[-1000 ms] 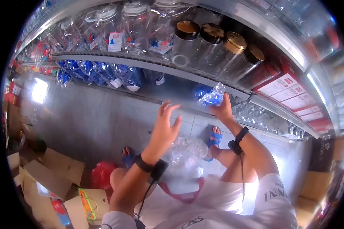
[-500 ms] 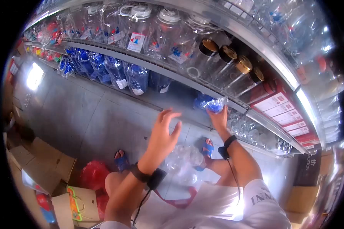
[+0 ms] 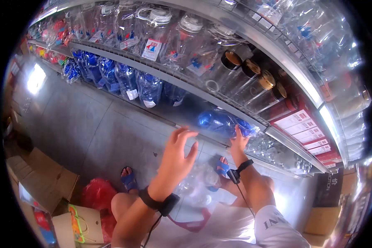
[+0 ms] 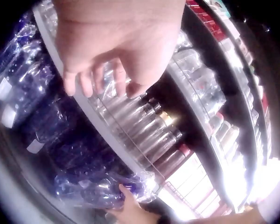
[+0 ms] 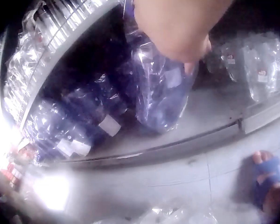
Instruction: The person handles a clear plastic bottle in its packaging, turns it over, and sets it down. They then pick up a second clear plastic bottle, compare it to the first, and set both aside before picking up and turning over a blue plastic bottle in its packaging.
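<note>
My right hand [image 3: 239, 142] grips a blue bottle [image 3: 215, 120] in clear plastic wrap near its right end. Just under the middle shelf's edge, the bottle lies on its side, level with the bottom shelf. In the right wrist view the wrapped bottle [image 5: 158, 100], with a white label, hangs below my hand [image 5: 177, 32]. My left hand [image 3: 175, 155] is raised in front of the shelves with loosely bent fingers and holds nothing. The left wrist view shows this hand [image 4: 121, 46] too, its fingers overlapping the shelf edge.
More wrapped blue bottles [image 3: 146, 89] stand on the bottom shelf at left. Clear jars [image 3: 252, 89] with dark and gold lids fill the middle shelf beside red-white boxes [image 3: 299, 126]. Clear plastic items [image 3: 194, 182] lie between the feet; cardboard boxes [image 3: 45, 177] and a red bag [image 3: 99, 194] are lower left.
The blue bottle has swung from nearly end-on to lengthwise along the bottom shelf, with my right hand at its right end. My left hand stays raised. The head view has shifted a little.
</note>
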`<state>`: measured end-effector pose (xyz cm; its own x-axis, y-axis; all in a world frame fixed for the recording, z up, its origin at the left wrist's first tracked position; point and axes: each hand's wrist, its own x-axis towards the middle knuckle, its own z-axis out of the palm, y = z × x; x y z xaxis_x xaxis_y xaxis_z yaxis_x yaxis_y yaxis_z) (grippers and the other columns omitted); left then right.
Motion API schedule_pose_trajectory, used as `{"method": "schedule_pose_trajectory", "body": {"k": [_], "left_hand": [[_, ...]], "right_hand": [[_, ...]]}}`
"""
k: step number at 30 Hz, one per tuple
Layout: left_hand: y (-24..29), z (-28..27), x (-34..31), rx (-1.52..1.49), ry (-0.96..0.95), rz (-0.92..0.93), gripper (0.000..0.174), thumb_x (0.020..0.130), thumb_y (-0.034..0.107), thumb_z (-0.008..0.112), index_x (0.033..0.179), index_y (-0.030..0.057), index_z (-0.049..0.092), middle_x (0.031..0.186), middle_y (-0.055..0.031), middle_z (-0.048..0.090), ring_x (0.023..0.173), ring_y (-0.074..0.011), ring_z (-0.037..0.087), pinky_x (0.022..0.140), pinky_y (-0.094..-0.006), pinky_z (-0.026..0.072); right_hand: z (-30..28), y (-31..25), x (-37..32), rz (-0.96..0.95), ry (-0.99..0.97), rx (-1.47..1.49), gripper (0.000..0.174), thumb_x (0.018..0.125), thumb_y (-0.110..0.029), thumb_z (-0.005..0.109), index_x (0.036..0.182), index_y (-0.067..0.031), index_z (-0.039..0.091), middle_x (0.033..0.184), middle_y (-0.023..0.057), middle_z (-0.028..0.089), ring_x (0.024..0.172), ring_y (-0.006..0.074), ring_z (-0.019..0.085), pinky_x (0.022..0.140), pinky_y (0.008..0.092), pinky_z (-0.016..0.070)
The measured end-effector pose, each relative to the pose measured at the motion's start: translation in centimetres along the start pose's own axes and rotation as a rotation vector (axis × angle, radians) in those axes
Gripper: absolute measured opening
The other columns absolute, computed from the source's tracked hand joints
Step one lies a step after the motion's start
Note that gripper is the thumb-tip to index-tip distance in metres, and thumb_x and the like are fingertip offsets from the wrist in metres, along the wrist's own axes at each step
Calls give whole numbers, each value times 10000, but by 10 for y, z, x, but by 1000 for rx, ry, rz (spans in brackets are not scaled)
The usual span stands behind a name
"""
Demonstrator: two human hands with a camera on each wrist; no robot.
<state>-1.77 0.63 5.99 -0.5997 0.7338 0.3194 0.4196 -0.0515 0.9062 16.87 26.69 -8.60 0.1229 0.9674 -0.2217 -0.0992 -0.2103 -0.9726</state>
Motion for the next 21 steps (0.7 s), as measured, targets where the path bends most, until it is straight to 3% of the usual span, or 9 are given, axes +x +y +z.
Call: {"method": "schedule_pose_trajectory", "body": {"k": [2, 3, 7, 10, 11, 13, 16, 18, 21], "left_hand": [[1, 1, -1, 1, -5, -14, 252, 895, 78, 649, 1139, 29, 611, 1240, -202, 571, 1169, -366, 556, 991, -402, 443], [1, 1, -1, -3, -12, -15, 254, 894, 79, 649, 1141, 32, 611, 1243, -203, 569, 1169, -367, 555, 989, -403, 444], [3, 1, -2, -7, -42, -30, 259, 894, 82, 648, 1147, 42, 610, 1252, -206, 565, 1173, -372, 553, 986, -402, 447], [2, 4, -3, 6, -51, -43, 261, 893, 83, 647, 1149, 44, 610, 1254, -207, 565, 1176, -372, 553, 987, -401, 447], [1, 5, -4, 13, -53, -46, 262, 893, 83, 648, 1149, 44, 610, 1255, -207, 565, 1177, -371, 553, 987, -401, 446], [-2, 5, -4, 15, -56, -51, 262, 892, 87, 649, 1148, 45, 612, 1257, -207, 563, 1179, -369, 553, 988, -404, 446], [-4, 5, -4, 28, -64, -59, 260, 891, 88, 650, 1145, 45, 615, 1258, -208, 563, 1181, -366, 553, 988, -406, 447], [-2, 3, -4, 26, -73, -89, 259, 890, 87, 650, 1143, 44, 616, 1256, -210, 563, 1181, -365, 554, 986, -407, 448], [1, -1, -6, 5, -95, -128, 258, 890, 88, 652, 1141, 44, 617, 1255, -212, 562, 1177, -367, 555, 983, -406, 450]], "right_hand": [[3, -15, -6, 87, 54, 27, 578, 780, -223, 834, 1253, -120, 519, 1217, 37, 555, 1131, 233, 546, 842, 403, 516], [3, -24, -11, 120, -37, 65, 699, 769, -260, 833, 1339, -156, 442, 1407, 67, 435, 1301, 293, 425, 960, 551, 469], [-16, 1, 55, 216, 49, 65, 756, 788, -291, 794, 1405, -177, 372, 1485, 88, 404, 1337, 328, 400, 961, 683, 412], [-12, -3, 73, 139, 58, -10, 728, 792, -296, 783, 1392, -178, 388, 1434, 79, 443, 1288, 328, 430, 938, 691, 407], [-9, -4, 78, 129, 98, -65, 696, 803, -306, 772, 1379, -180, 403, 1369, 76, 475, 1188, 321, 483, 909, 676, 412], [-17, 33, 130, -39, 156, 29, 593, 857, -248, 731, 1360, -98, 454, 1360, 74, 521, 1201, 267, 512, 966, 514, 429], [-7, 32, 138, -165, 169, 69, 522, 932, -177, 646, 1378, -4, 438, 1355, 94, 535, 1184, 220, 537, 998, 332, 439], [2, 31, 126, -329, 107, 55, 527, 923, -197, 656, 1381, -77, 422, 1305, 90, 543, 1154, 218, 535, 1028, 342, 417], [10, 29, 131, -405, 134, -240, 480, 953, -109, 586, 1399, 2, 445, 1380, 111, 538, 1184, 253, 553, 999, 359, 451]]}}
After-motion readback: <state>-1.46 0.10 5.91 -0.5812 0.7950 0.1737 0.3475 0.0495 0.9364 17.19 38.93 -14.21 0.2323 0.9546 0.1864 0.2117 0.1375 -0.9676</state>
